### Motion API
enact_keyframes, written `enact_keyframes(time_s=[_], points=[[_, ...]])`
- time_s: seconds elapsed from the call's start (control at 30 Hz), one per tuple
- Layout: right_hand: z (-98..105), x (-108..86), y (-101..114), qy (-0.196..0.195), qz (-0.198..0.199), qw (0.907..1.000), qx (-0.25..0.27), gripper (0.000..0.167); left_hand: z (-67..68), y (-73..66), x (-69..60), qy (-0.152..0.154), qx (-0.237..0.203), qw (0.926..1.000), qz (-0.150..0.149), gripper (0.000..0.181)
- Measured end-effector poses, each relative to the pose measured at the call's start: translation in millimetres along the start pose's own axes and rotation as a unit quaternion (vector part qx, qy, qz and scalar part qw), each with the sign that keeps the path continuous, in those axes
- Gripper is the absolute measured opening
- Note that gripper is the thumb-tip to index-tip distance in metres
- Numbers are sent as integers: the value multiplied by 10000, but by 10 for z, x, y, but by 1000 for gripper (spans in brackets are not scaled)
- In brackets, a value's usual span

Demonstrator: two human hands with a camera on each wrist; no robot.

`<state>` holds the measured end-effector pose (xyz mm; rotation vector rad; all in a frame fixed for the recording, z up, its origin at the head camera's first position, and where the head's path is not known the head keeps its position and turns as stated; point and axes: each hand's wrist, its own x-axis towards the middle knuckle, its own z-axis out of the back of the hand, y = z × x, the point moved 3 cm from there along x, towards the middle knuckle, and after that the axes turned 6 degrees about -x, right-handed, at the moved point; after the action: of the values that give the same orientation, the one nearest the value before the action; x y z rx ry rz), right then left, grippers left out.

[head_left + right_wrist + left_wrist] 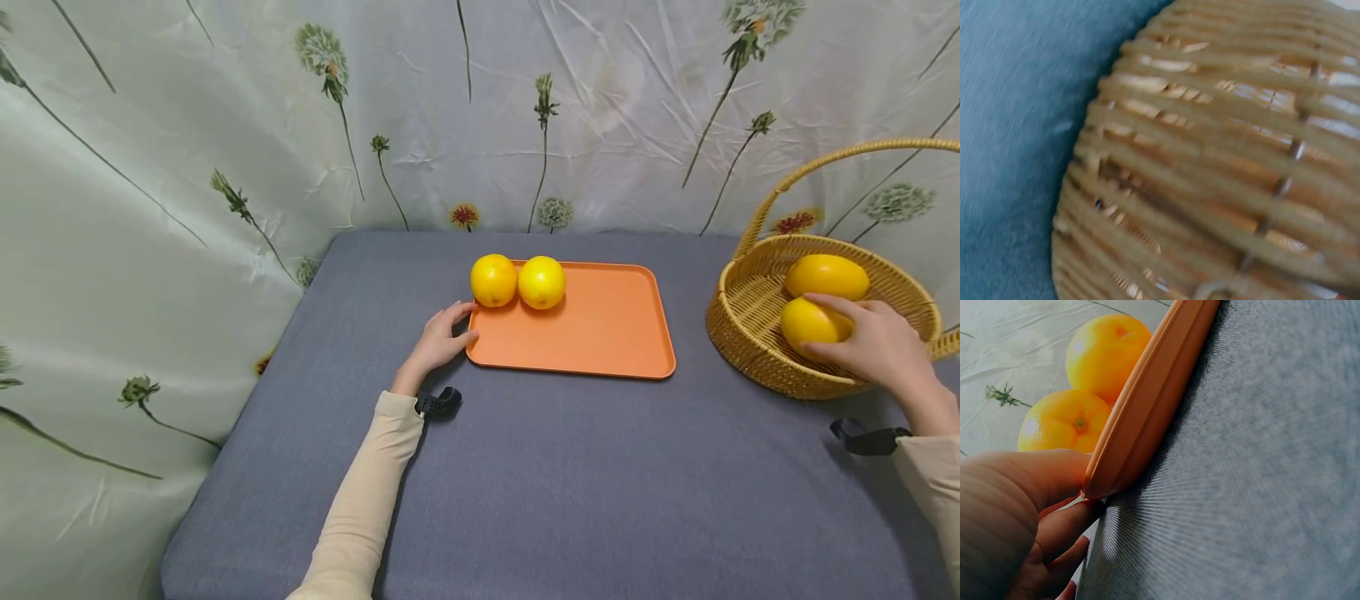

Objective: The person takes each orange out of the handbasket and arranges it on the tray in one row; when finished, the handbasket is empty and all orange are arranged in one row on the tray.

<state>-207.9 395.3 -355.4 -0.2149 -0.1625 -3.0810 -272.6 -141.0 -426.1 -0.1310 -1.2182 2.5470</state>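
In the head view my left hand [441, 337] holds the left edge of an orange tray [600, 321]. The left wrist view has the thumb [1063, 475] on the tray's rim, the other fingers beside and below it. Two oranges, one [493, 281] at the tray's back left corner and another [542, 282] touching it, sit on the tray. Inside a wicker basket [757, 354] at the right, my right hand [881, 337] grips a rounded yellow-orange fruit [810, 325]. Behind that lies a longer-looking yellow-orange fruit [828, 275]. Woven basket wall [1210, 150] fills most of the right wrist view, hiding the hand.
A grey-blue cloth [570, 467] covers the table. The basket's tall arched handle [832, 158] rises over its back side. Flower-printed curtain [450, 125] hangs behind the table and along its left. Each wrist wears a black band, such as the left one [438, 402].
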Motion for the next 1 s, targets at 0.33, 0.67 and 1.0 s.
enact_keyframes(time_s=[0.33,0.67,1.0], points=[[43,-28,165,-373,-106,9988,297,68,-4,-3,10,-43,-17,10000,-5,49],[98,-22,345,-653,-157,9966,473,68,-6,6,-7,-60,-13,10000,-26,50],[145,-38,476,-1324,-304,9883,699,66,-7,-1,-1,-67,-15,10000,-34,49]])
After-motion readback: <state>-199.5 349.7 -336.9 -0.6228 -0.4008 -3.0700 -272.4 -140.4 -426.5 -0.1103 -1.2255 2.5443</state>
